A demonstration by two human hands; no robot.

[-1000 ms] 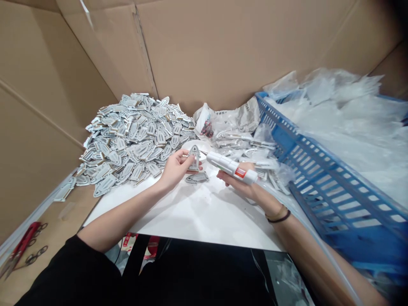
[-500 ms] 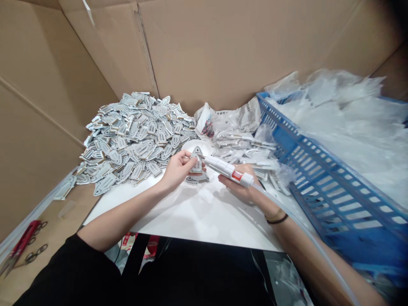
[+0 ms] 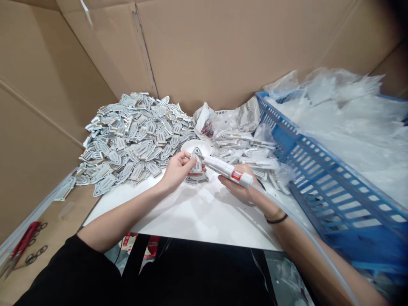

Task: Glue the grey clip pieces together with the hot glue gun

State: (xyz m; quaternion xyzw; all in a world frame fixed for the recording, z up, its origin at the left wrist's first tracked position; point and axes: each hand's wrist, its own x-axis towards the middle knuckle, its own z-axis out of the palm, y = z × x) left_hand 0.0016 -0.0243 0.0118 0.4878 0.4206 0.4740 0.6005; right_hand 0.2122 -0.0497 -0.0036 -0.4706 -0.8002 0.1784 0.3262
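Between the thumb and fingers of my left hand (image 3: 178, 171) a small grey-white pointed plastic part (image 3: 196, 160) is held upright. My right hand (image 3: 239, 189) is wrapped from below round a white pen-shaped tool (image 3: 223, 167) with a red-orange window and a clear hose (image 3: 296, 225) trailing from its rear end. The tool's thin tip meets or nearly meets the right side of the part; contact is too small to tell. Just below my left fingers another such part (image 3: 196, 178) lies on the white table (image 3: 191, 212). A white round dish (image 3: 204, 146) sits behind.
A large heap of like parts (image 3: 137, 131) covers the back left. Bagged parts (image 3: 242, 148) lie right of centre, beside a blue basket (image 3: 306, 157) full of clear plastic bags (image 3: 347, 123). Red-handled scissors (image 3: 24, 242) rest at the left. Cardboard walls (image 3: 223, 51) enclose the table.
Hardly anything differs. Both hands keep the same hold, and the tool tip stays at the part; the whole view has shifted by a few pixels.
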